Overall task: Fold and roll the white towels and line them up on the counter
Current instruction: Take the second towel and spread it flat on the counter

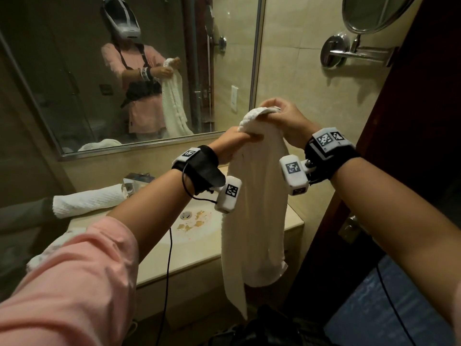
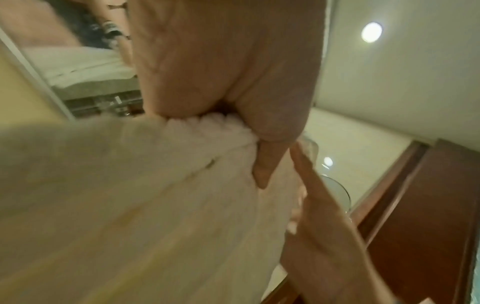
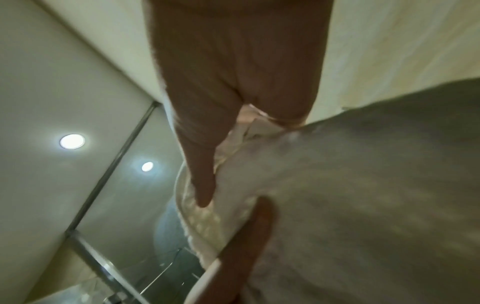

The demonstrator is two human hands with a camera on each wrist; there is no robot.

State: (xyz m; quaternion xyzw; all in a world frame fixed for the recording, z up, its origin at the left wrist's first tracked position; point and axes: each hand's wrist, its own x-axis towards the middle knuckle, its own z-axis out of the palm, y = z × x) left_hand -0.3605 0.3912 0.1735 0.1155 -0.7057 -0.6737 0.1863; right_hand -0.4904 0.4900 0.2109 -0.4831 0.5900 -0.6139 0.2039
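The left hand [image 1: 234, 141] and right hand [image 1: 284, 118] both clench the top of the white towel [image 1: 254, 221]; the remainder hangs below both grips.

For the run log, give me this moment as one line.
left hand: grips hanging towel top | right hand: holds same top edge | rolled towel: on counter by faucet
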